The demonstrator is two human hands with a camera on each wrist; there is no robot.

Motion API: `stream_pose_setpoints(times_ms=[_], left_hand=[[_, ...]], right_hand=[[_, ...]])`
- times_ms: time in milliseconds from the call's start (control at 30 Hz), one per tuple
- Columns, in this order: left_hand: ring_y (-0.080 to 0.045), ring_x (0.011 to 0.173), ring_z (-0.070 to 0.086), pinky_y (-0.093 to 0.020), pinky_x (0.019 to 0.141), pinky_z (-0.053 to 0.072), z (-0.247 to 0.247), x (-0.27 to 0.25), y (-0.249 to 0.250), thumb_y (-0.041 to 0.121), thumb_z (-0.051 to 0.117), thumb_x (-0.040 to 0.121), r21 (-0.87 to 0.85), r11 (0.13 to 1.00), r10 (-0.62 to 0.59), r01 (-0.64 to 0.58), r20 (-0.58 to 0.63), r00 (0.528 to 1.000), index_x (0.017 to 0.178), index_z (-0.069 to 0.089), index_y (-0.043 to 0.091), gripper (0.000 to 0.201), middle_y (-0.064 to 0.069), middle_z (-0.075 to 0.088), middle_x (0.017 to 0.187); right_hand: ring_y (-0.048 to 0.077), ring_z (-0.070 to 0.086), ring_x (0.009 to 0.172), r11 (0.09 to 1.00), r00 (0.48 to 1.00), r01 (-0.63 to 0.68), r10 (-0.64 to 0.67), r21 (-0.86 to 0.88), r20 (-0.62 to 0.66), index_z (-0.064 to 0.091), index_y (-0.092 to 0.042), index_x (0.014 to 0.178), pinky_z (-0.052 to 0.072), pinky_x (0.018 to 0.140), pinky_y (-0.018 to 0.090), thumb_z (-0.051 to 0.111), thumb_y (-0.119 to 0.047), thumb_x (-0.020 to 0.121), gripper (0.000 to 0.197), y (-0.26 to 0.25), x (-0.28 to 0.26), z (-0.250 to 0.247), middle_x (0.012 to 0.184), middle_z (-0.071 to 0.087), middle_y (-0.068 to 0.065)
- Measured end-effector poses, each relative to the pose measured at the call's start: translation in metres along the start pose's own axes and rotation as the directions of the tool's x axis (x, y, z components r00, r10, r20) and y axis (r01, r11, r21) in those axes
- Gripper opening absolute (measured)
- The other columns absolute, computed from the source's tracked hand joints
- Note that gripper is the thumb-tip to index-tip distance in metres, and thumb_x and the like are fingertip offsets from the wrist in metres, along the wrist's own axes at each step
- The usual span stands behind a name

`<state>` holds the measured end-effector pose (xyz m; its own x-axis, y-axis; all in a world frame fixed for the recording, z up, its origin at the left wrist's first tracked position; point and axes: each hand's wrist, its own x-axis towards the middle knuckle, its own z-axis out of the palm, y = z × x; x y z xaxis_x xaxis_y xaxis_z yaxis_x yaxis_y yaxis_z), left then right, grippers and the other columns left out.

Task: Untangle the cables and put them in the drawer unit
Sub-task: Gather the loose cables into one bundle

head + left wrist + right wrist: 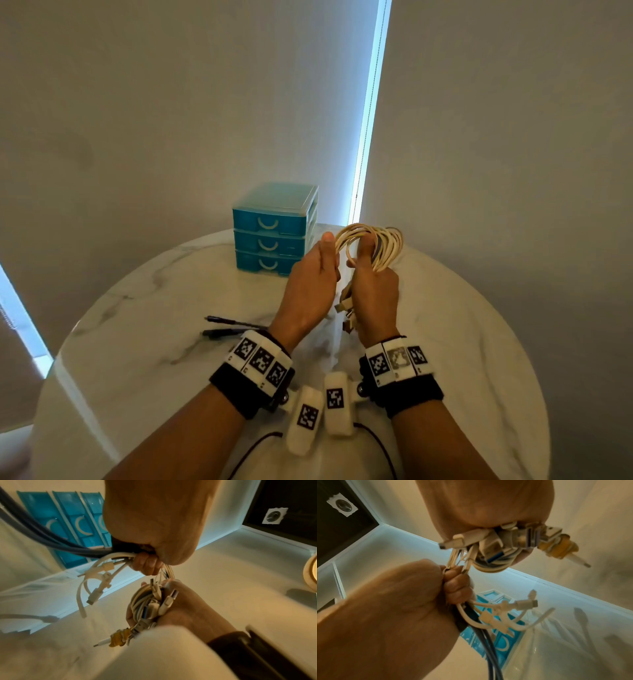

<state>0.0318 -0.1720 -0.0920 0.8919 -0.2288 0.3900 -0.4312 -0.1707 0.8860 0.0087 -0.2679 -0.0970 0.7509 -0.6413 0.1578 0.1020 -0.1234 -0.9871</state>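
Observation:
Both hands are raised above the round marble table [137, 342], close together. My right hand [373, 284] grips a coiled bundle of white cables [376, 246]; its USB plugs [489, 545] and a yellow-wrapped plug [559, 550] stick out below the fist. My left hand [315, 270] grips white cable ends [106, 566] and dark blue cables [51, 536] that trail away from the fist. Short white strands [453, 561] run between the two fists. The blue three-drawer unit [274, 229] stands at the table's far side with all drawers closed.
Two dark cable plugs [226, 325] lie on the table left of my left wrist. Grey blinds hang behind the table, with a bright gap [370, 120] between them. The table's rim [513, 342] curves round on the right.

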Motion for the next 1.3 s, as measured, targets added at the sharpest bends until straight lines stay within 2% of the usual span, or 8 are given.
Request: stream_pose_setpoints(times_ms=[167,333,533,733,833,1000,1133,1300], left_hand=[[-0.009,0.059,0.056,-0.035,0.066,0.048,-0.005,0.004,-0.012,0.060,0.019,0.113,0.133,0.991,0.013,-0.022,0.063,0.998,0.080,0.058,0.020,0.064,0.003,0.057,0.064],[-0.012,0.091,0.074,-0.043,0.089,0.064,-0.011,0.010,-0.020,0.056,0.023,0.114,0.225,0.972,0.027,-0.067,0.174,0.984,0.121,0.068,0.027,0.054,0.000,0.076,0.100],[-0.027,0.082,0.075,-0.046,0.078,0.066,-0.017,0.003,-0.012,0.062,0.013,0.112,0.294,0.955,-0.059,-0.038,0.314,0.948,0.147,0.053,0.028,0.063,-0.012,0.076,0.105],[-0.017,0.146,0.051,-0.048,0.122,0.043,-0.011,0.009,-0.020,0.084,0.017,0.099,0.041,0.997,-0.069,0.058,0.379,0.923,0.166,0.017,0.048,0.076,0.004,0.045,0.165],[0.002,0.138,0.047,-0.015,0.110,0.045,-0.012,0.001,-0.013,0.058,0.030,0.112,-0.096,0.995,0.013,0.033,0.450,0.893,0.166,0.025,0.041,0.056,0.022,0.044,0.150],[-0.007,0.098,0.078,-0.035,0.091,0.063,-0.021,0.005,-0.014,0.054,0.055,0.107,-0.052,0.998,0.042,-0.027,0.300,0.953,0.130,0.072,0.019,0.045,0.003,0.081,0.111],[-0.009,0.087,0.079,-0.023,0.078,0.062,-0.034,0.008,-0.013,0.046,0.064,0.104,0.015,0.997,0.062,-0.070,0.314,0.947,0.119,0.078,0.018,0.034,0.006,0.083,0.097],[-0.001,0.085,0.077,-0.015,0.075,0.059,-0.036,0.013,-0.019,0.037,0.068,0.104,0.197,0.955,0.158,-0.221,0.290,0.944,0.118,0.082,0.025,0.024,0.010,0.082,0.098]], right_hand=[[0.014,0.057,0.040,0.994,0.978,-0.087,0.074,0.064,0.193,0.072,-0.005,0.075,0.045,0.043,0.025,0.045,-0.084,0.093,0.085,-0.010,-0.010,-0.009,0.048,0.059,0.006],[0.012,0.073,0.056,0.996,0.958,-0.078,0.084,-0.030,0.275,0.075,-0.010,0.084,0.057,0.055,0.024,0.063,-0.085,0.081,0.076,-0.014,-0.009,-0.007,0.065,0.077,0.005],[0.020,0.074,0.059,0.991,0.960,-0.132,0.125,0.013,0.250,0.077,-0.008,0.090,0.064,0.066,0.034,0.074,-0.075,0.083,0.067,-0.010,-0.006,-0.010,0.063,0.075,0.006],[0.022,0.080,0.091,0.948,0.958,-0.232,0.185,0.216,0.220,0.077,-0.023,0.100,0.067,0.082,0.041,0.078,-0.065,0.086,0.044,-0.009,-0.010,0.001,0.093,0.083,0.003],[0.024,0.077,0.098,0.904,0.944,-0.304,0.244,0.301,0.220,0.075,-0.027,0.101,0.064,0.082,0.040,0.079,-0.064,0.084,0.041,-0.008,-0.008,-0.003,0.103,0.082,0.004],[0.029,0.080,0.101,0.894,0.943,-0.301,0.226,0.333,0.245,0.080,-0.021,0.105,0.064,0.093,0.051,0.080,-0.063,0.085,0.047,-0.006,-0.002,-0.005,0.104,0.083,0.008],[0.039,0.077,0.110,0.852,0.933,-0.323,0.213,0.411,0.290,0.078,-0.011,0.117,0.059,0.102,0.061,0.074,-0.060,0.093,0.055,-0.008,0.006,-0.016,0.113,0.080,0.020],[0.032,0.078,0.111,0.825,0.884,-0.387,0.203,0.413,0.422,0.070,-0.011,0.127,0.061,0.099,0.055,0.066,-0.051,0.101,0.047,-0.007,-0.001,-0.013,0.122,0.080,0.007]])
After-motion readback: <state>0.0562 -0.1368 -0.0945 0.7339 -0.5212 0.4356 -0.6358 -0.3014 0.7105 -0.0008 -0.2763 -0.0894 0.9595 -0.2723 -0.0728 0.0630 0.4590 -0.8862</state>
